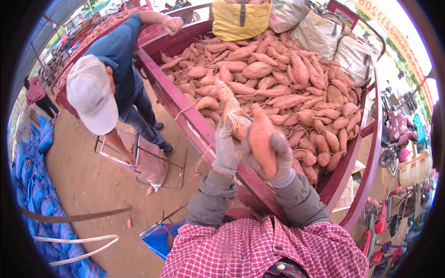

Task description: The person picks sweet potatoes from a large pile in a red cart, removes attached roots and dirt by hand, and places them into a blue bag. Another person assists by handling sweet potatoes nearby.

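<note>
Both my hands wear pale, soiled gloves and are raised over the near side wall of a red metal cart bed [205, 132]. My left hand [227, 149] is closed around a long, curved sweet potato [225, 92] with stringy roots at its lower end. In my right hand [271, 156] is a plump, tapered sweet potato [261, 137], its narrow end pointing down towards my wrist. Beyond my hands a large heap of loose sweet potatoes [288, 80] fills the bed.
A yellow sack [241, 19] and white sacks [318, 34] stand at the bed's far end. To the left, a person in a cap bends over a mesh sack [153, 163] on a metal frame. Blue filled bags [45, 194] line the far left; a blue bag [161, 238] lies below.
</note>
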